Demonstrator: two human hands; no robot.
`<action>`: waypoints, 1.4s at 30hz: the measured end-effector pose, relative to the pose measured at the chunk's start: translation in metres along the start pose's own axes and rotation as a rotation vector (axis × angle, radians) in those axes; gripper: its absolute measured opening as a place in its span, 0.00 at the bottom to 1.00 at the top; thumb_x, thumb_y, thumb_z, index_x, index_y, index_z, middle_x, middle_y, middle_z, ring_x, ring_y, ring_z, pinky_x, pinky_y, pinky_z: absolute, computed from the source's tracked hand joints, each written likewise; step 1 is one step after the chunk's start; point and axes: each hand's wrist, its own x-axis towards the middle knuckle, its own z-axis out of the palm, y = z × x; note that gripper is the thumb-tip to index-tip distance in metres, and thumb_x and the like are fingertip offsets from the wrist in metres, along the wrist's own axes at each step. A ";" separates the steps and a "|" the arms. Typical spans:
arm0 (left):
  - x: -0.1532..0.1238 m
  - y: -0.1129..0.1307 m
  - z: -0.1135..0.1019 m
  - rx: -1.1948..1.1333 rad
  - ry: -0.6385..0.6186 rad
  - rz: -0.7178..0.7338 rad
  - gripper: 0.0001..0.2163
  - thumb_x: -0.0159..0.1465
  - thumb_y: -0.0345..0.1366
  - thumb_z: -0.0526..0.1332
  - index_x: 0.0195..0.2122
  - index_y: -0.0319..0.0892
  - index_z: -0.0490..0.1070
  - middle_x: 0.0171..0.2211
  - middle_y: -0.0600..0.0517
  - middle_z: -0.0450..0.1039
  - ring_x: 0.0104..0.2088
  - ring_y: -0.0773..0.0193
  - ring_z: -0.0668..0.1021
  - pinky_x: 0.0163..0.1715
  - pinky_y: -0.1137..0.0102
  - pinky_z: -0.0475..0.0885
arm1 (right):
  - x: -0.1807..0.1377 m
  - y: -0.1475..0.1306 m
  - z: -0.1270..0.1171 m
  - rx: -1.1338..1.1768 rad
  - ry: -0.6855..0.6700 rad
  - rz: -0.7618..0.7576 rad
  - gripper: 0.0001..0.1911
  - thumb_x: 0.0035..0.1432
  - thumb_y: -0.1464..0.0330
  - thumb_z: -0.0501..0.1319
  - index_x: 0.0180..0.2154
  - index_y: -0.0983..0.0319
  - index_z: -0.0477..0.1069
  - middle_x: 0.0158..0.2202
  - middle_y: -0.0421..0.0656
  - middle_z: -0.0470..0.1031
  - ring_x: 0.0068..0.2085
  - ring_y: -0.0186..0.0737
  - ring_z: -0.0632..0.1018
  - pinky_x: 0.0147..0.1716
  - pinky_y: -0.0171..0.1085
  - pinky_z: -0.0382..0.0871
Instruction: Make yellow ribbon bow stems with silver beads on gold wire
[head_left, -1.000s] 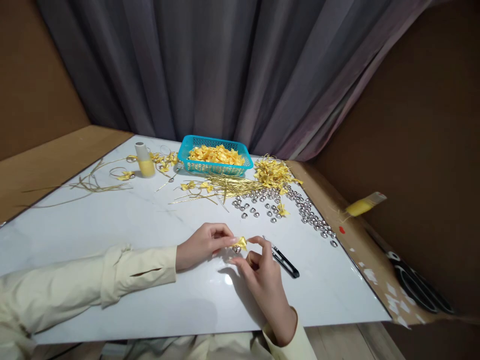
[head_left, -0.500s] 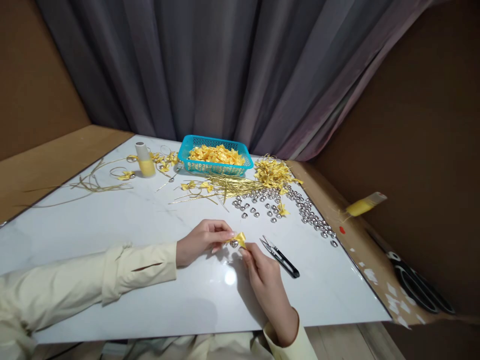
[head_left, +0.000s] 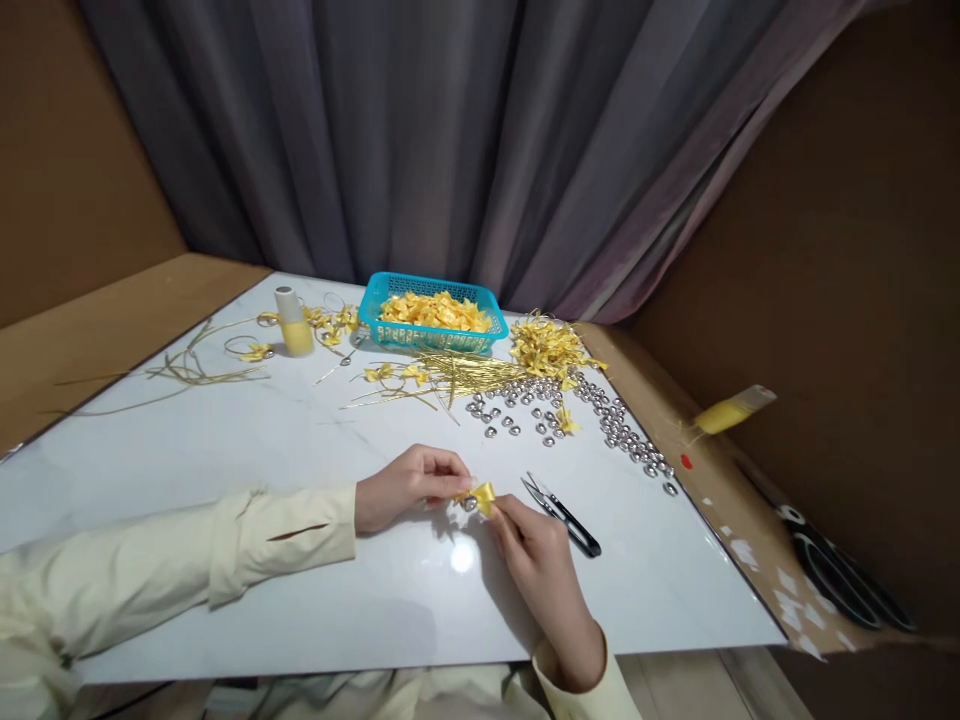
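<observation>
A small yellow ribbon bow [head_left: 482,494] with a silver bell at its middle sits between my two hands, just above the white tabletop [head_left: 247,440]. My left hand [head_left: 409,484] pinches its left side with closed fingertips. My right hand [head_left: 536,558] comes up from below and pinches the bow's right side, fingers curled. Both wrists wear pale cream sleeves. Black thread snips [head_left: 564,515] lie on the table just right of my right hand.
A turquoise basket [head_left: 429,324] full of yellow bows stands at the back. Loose yellow bows [head_left: 547,347], gold wire strands [head_left: 450,375] and several silver bells [head_left: 600,415] are scattered behind. A thread spool [head_left: 292,322] stands back left. Black scissors [head_left: 840,575] lie off the right edge.
My right hand's fingers have closed down onto the bow, where a second ago they were raised and spread. The bow stays in nearly the same spot between my hands.
</observation>
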 end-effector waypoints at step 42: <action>-0.009 -0.008 0.015 0.317 0.121 0.048 0.18 0.61 0.48 0.55 0.24 0.38 0.69 0.18 0.56 0.64 0.19 0.71 0.65 0.19 0.76 0.61 | -0.001 -0.012 0.007 -0.312 -0.035 -0.399 0.12 0.62 0.75 0.48 0.27 0.63 0.64 0.20 0.40 0.66 0.21 0.33 0.66 0.22 0.32 0.55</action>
